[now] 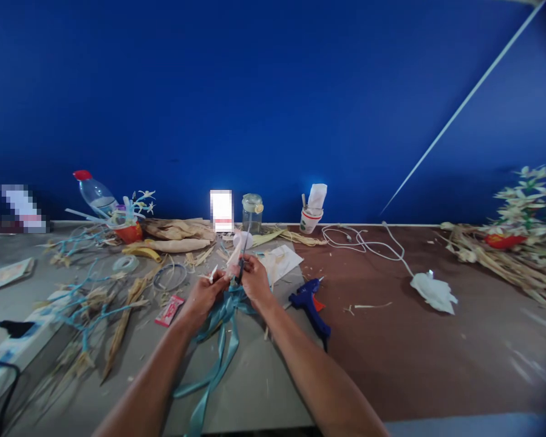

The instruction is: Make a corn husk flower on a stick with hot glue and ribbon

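My left hand is closed, pinching a pale husk-like piece whose white tip sticks up past the fingers. Close beside it, my right hand grips scissors, with dark handles low and a thin blade pointing upward. A pinkish-white piece rises between the two hands; which fingers bear it is hidden. Teal ribbon hangs below the hands and trails across the table toward me. Right of my right forearm lies a blue glue gun. A small red packet rests left of my left hand.
Blue-wrapped stems and a power strip cover the left side. Dried husks, a jar and a paper cup line the wall. To the right are a white cable, crumpled tissue and dried flowers.
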The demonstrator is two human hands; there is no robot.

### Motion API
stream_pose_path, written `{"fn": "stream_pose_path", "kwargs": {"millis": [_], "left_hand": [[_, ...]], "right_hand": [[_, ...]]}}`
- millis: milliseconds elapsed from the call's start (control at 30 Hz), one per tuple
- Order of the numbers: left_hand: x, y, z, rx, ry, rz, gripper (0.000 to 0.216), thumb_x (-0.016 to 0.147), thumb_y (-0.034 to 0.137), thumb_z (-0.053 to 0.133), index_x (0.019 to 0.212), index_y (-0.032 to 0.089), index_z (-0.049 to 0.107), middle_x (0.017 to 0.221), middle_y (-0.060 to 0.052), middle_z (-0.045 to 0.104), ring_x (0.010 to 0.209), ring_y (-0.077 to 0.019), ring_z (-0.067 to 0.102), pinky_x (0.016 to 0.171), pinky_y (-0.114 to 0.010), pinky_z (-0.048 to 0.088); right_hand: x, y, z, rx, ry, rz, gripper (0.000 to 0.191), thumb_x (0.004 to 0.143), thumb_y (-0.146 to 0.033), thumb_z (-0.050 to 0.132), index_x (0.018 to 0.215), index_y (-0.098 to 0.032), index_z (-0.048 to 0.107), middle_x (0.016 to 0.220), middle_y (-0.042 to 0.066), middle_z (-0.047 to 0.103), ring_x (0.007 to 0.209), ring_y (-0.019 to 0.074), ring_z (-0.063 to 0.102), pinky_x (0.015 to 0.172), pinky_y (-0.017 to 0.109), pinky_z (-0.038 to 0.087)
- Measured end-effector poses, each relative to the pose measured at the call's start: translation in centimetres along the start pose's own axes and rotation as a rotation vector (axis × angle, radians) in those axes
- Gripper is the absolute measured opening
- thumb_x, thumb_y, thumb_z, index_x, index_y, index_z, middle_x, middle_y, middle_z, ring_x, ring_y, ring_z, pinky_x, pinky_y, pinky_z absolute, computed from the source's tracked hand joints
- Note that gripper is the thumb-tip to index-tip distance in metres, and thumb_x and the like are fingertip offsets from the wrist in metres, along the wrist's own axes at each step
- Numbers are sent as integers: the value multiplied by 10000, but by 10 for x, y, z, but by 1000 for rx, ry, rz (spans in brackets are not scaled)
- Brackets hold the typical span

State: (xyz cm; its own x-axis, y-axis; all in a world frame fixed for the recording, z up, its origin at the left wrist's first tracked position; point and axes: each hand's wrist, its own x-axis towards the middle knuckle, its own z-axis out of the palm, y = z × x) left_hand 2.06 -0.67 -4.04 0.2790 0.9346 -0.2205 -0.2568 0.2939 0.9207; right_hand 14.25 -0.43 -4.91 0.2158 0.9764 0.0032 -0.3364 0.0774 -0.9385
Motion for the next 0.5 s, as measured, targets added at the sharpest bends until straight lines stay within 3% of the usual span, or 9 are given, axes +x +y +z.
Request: {"fn": "stream_pose_path", "kwargs": {"millis": [233, 367, 500], "left_hand": [[-2, 4, 1, -109, 18, -30, 211, 575, 198, 775, 666, 125, 600, 471, 44, 501, 365, -31, 388, 357, -151, 259], [0, 6, -1, -172, 112, -28, 230, 558, 177, 772, 682, 137, 583, 506, 37, 541, 391, -55, 465, 385, -156, 345], [4, 8, -7, -180, 208, 59, 236, 586, 237, 757, 699, 147, 570, 465, 73, 474, 327, -20, 355, 330, -135, 249]], "right_hand": [[3, 2, -2, -43, 72, -79, 325, 640, -316, 612, 931, -188, 544, 743, -7, 650, 644, 136, 597, 611, 244, 469], [1, 4, 1, -65, 75, -107, 354, 639, -319, 618, 955, -190, 524, 788, 5, 645, 705, 146, 607, 657, 259, 479], [-7, 2, 3, -158, 18, -120, 385, 639, -343, 637, 972, -196, 515, 744, -7, 603, 665, 134, 578, 621, 250, 470]]}}
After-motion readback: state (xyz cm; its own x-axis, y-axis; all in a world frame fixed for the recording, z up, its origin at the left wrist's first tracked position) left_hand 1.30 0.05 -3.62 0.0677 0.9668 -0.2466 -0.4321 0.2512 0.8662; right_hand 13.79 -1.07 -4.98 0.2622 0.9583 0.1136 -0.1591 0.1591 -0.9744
